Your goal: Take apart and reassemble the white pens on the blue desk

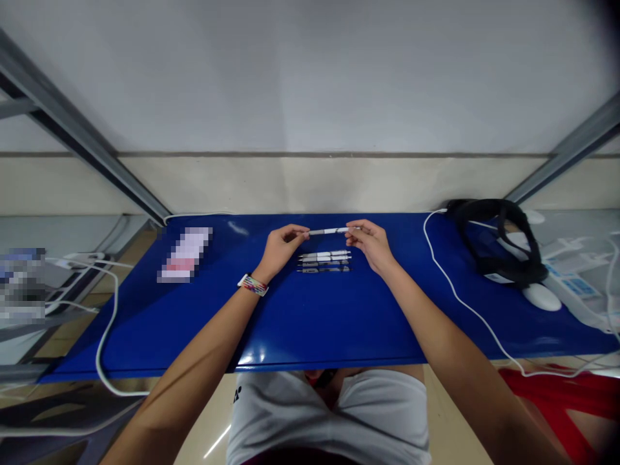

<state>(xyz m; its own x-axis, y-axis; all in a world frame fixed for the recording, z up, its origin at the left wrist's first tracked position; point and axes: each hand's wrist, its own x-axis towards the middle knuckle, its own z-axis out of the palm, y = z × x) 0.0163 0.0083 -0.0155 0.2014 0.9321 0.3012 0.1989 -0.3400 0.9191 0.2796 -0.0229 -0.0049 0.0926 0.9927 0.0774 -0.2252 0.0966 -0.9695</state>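
A white and grey pen (334,230) is held level between my two hands, just beyond a row of pens. My left hand (283,247) pinches its grey end between thumb and fingers. At the other end, my right hand (372,244) is closed on the white part. Nearer to me lie several pens side by side on the blue table: white ones (323,256) at the back and dark ones (323,266) in front. They point left and right, close together. A colourful band is around my left wrist.
The blue table (320,329) ends at a pale wall. At the left lies a blurred-out pink and white item (186,255). A black headset (504,242) rests at the right, with a white cable (453,290) running to the front edge. Grey metal posts flank the table.
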